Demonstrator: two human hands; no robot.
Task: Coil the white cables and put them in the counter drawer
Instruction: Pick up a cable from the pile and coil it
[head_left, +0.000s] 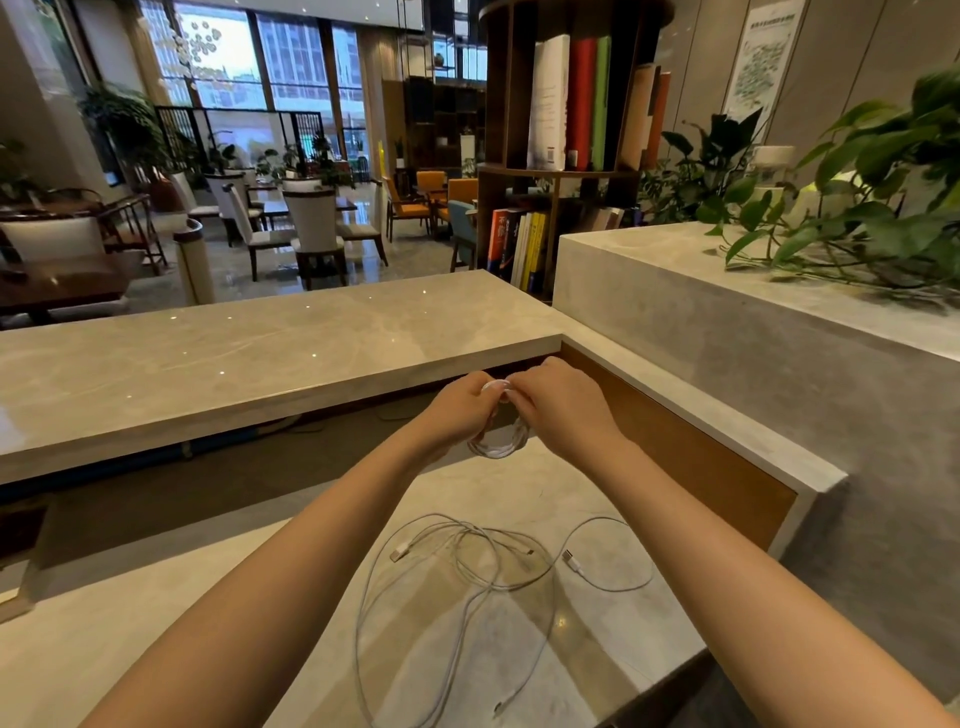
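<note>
Together raised | left hand (460, 410), right hand (558, 402): fingers pinching coiled white cable (498, 441) | arms outstretched

Nothing legible: faint print on the white book spine (546, 98), Chinese characters on the orange book (500, 240), dense text on the wall poster (761, 62) (all too blurred).

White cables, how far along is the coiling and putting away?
Nothing looks stored yet; no drawer shows. In hand: both hands, left and right, hold one coiled cable above the counter. Left: the loose cables lie tangled, uncoiled, on it.
</note>
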